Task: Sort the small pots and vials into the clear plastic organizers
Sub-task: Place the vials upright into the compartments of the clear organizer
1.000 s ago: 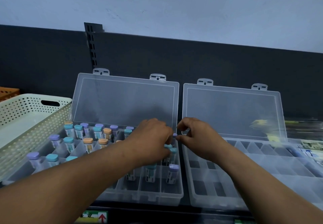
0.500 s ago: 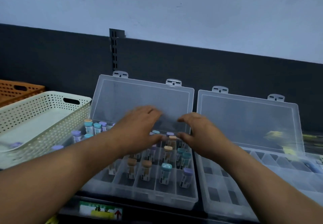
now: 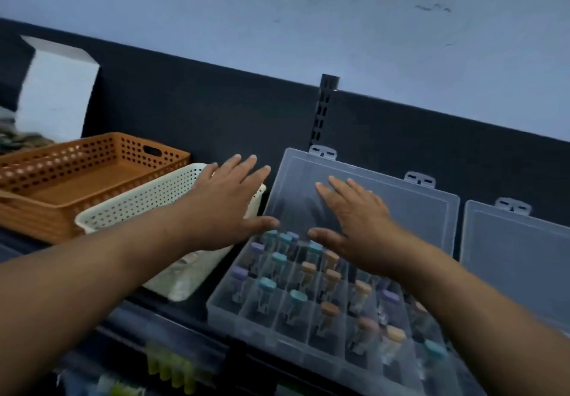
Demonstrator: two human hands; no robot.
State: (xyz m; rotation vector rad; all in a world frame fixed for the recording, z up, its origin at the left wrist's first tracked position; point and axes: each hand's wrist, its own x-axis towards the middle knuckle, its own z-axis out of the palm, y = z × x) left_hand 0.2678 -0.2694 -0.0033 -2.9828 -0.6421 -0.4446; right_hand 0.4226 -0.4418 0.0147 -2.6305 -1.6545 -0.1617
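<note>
Logged vials [image 3: 330, 307] standing cap-up in the cells of the clear organizer [image 3: 246, 323], directly under the right hand [image 3: 354, 226] and nearer than it. Noted teal, purple and tan caps; could not read any labels. Took the upright placement in divided cells as a way to stop rolling and keep cap colours visible from above. Found most cells in view filled, so judged this box close to done.

Found the lid [image 3: 410, 213] tipped back toward the dark back panel [image 3: 200, 102], just beyond the right hand's fingertips; presumably propped so to keep the cells reachable. Recorded the right hand flat, fingers straight and slightly spread, holding nothing, in front of the lid's inner face; cannot tell whether touching it. Recorded the left hand [image 3: 228, 201] likewise wide and empty, just left of the lid's edge and over the near corner of the cream basket [image 3: 148, 198]. Judged two flat palms as set to bring the lid down or steady it, not to pick a vial; unconfirmed.

Saw a second lid [image 3: 518, 256], also raised, to the right of the right hand. Saw an orange basket [image 3: 77, 161] left of the left hand, close against the cream one; cannot tell if touching. Saw a white box [image 3: 55, 93] further left, and a slotted upright [image 3: 327, 105] beyond both hands.
</note>
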